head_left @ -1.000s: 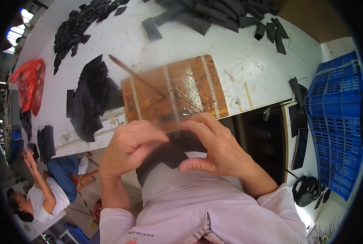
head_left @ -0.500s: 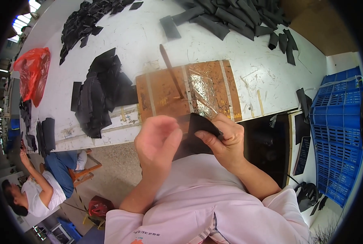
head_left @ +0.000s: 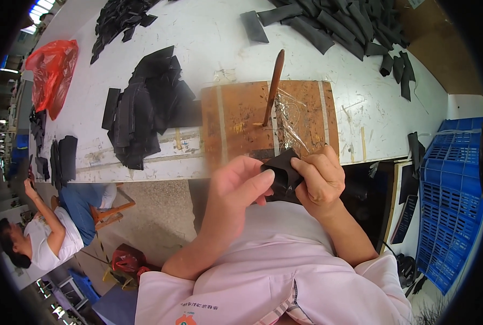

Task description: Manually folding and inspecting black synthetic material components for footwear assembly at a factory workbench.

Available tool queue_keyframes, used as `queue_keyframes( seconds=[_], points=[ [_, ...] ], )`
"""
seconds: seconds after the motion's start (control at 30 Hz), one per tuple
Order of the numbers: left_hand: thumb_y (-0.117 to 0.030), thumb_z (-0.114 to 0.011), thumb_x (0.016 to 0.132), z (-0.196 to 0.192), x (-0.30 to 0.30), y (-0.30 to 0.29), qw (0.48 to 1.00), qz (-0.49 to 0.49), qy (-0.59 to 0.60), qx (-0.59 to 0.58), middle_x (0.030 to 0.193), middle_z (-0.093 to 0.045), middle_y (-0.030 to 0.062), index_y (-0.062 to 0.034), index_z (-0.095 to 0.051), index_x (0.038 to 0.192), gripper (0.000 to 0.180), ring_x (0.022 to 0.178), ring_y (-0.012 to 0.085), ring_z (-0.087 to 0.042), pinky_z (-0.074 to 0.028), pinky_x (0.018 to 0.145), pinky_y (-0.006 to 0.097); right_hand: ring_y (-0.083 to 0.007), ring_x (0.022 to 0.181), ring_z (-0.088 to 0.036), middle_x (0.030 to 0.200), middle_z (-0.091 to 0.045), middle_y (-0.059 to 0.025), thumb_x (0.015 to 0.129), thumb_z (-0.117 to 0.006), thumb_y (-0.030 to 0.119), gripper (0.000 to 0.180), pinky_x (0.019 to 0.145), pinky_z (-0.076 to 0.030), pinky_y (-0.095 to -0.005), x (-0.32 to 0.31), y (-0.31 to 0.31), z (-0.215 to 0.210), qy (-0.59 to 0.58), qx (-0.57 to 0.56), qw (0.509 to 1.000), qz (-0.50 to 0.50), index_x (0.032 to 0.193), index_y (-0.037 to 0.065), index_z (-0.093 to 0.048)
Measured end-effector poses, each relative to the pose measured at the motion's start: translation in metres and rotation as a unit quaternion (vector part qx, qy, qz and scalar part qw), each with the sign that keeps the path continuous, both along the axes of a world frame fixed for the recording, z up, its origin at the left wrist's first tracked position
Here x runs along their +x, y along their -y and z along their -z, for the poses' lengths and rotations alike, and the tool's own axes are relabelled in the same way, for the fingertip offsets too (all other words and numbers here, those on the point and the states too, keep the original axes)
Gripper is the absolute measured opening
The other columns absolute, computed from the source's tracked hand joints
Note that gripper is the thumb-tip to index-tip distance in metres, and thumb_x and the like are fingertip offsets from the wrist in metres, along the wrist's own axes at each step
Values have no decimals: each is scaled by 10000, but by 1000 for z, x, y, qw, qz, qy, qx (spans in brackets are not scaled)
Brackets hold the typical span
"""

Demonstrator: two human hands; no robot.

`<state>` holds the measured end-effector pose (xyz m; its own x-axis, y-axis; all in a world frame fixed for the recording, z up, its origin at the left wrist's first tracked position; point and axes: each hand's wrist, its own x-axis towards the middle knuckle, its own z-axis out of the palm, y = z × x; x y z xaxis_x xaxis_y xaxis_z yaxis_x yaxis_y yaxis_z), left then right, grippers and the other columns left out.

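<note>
A small piece of black fabric [head_left: 286,169], shaped like a short sleeve with an open mouth, is held between my hands just in front of the table edge. My right hand [head_left: 323,176] pinches its right side between thumb and bent fingers. On the other side, the thumb and fingers of my left hand [head_left: 238,181] close on the rim of the opening. Beyond them lies a brown board [head_left: 236,116] with tape strips, and a pointed wooden stick [head_left: 274,89] stands upright on it.
Flat black fabric pieces [head_left: 138,116] lie left of the board. Black tube-like pieces [head_left: 333,27] are heaped at the far right, and smaller ones [head_left: 117,21] far left. A red plastic bag [head_left: 52,76], blue crate [head_left: 449,200] and cardboard box [head_left: 431,49] flank the table. Another person [head_left: 46,233] works at left.
My left hand has moved right from beside the black piece and taken hold of its edge. The piece now shows its open mouth. The view has shifted, so the table appears farther right.
</note>
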<state>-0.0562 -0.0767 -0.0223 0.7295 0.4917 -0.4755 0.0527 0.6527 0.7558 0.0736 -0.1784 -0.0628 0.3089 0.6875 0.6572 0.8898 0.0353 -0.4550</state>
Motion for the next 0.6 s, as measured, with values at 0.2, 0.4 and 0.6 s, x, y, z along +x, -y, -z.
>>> queue_keyframes(
  seconds=[0.2,0.4,0.6],
  points=[
    [-52,-561,800,11,8,-1,998,-18,-48,32,718,-585,45,4,-549,831,65,572,75,-533,-414,501,182,-226,623,-482,725,-500,-92,498,-701,150,461,524,-404,-309,8,0,-5,11,-130,990,-45,912,-20,-591],
    [27,-597,742,13,15,7,903,-45,-12,428,666,-545,72,-11,-542,820,102,565,137,-553,-441,489,255,-222,718,-558,763,-531,-94,614,-744,127,403,589,-456,-293,-2,-2,-28,-285,-117,947,-89,962,-9,-590],
    [68,-594,679,25,21,13,769,-114,-68,626,708,-569,118,-8,-550,808,156,526,225,-549,-438,465,268,-221,616,-534,722,-511,-95,636,-659,-34,228,496,-432,-300,-10,-17,-19,-123,-79,989,-35,851,-2,-589]
  ],
)
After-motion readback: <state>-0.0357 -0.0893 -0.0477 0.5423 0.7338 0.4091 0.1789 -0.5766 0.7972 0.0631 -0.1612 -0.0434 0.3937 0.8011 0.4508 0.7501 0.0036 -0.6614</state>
